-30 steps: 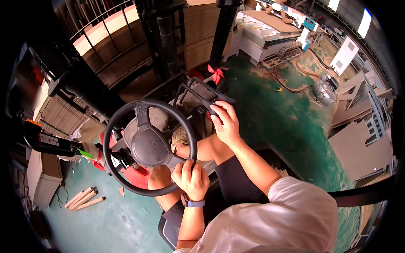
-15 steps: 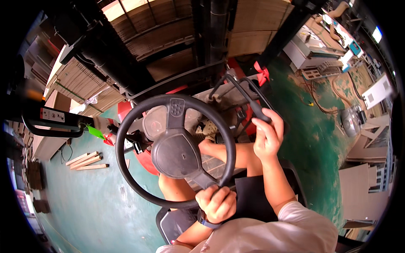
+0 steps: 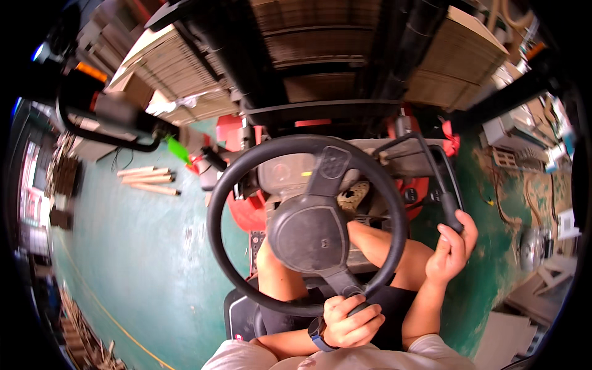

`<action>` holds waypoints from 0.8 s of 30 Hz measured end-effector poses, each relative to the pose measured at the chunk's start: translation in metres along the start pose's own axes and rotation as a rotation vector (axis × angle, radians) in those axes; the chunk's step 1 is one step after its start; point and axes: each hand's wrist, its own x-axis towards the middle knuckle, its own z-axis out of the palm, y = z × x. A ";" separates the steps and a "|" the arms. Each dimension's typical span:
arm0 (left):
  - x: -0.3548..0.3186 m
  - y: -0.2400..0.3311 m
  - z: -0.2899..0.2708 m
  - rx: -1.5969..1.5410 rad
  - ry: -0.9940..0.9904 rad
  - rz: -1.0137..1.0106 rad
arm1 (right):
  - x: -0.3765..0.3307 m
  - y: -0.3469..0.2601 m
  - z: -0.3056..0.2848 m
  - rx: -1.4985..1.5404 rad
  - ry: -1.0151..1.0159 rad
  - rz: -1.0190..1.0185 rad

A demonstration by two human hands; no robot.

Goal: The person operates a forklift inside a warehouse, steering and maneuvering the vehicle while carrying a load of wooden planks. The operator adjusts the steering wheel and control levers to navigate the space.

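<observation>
In front of me is a black steering wheel [image 3: 217, 246] with a round grey hub [image 3: 308, 234]. My left hand [image 3: 353, 324], with a dark watch [image 3: 319, 336] at its wrist, is closed around a dark knob [image 3: 357, 307] at the wheel's lower rim. To the right of the wheel, my right hand [image 3: 453, 250] has its fingers curled at the black grip of a long bent lever [image 3: 451, 203]. The thumb and fingertips touch the grip's lower end. My bare legs [image 3: 277, 268] show below and through the wheel.
Ahead stands a dark mast [image 3: 237, 61], with stacked brown boards [image 3: 320, 37] behind it. Wooden strips [image 3: 148, 179] lie on the green floor [image 3: 154, 259] at left. A red ribbon [image 3: 451, 138] hangs at right. Beyond it are hoses and a round metal machine [image 3: 535, 246].
My view has swung and levelled, so the vehicle sits further right in the picture. Both hands keep their places, the left on the wheel's knob, the right on the lever.
</observation>
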 end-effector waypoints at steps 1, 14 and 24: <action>0.000 0.001 0.000 -0.002 -0.001 -0.008 | -0.001 0.002 0.000 0.008 0.002 -0.018; 0.001 0.004 0.001 -0.005 0.048 -0.055 | 0.000 0.007 -0.003 0.038 -0.085 0.022; 0.000 0.007 -0.003 -0.017 0.065 -0.081 | 0.006 -0.001 -0.005 0.022 -0.107 0.004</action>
